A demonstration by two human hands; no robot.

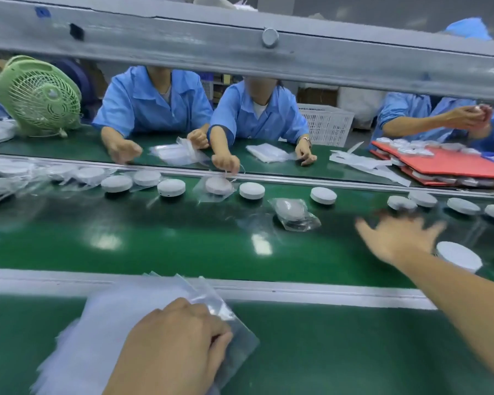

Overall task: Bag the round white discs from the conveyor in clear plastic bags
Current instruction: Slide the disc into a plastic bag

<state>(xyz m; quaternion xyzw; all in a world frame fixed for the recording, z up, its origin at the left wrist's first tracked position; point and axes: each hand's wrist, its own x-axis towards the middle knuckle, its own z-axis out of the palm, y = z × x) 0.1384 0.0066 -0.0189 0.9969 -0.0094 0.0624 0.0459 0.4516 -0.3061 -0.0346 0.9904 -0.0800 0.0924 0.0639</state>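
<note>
Several bare discs [402,203] are noted in the head view, strung along the far side of the green conveyor [154,246] from centre frame to the right edge. One near disc [458,256] lies at lower right, just beside the right hand [399,238]. That hand is blurred, its fingers spread wide over the belt, and nothing is held. At lower centre the left hand [177,337] is laid on the stack of clear bags [103,332] with its fingers bent onto the top bag's corner. Whether that corner is pinched or only pressed cannot be told. A bagged disc [294,213] sits mid-belt. The near disc is judged the easiest take. It is best gripped by the rim and lifted clear, while a single bag is peeled off and its mouth opened.
</note>
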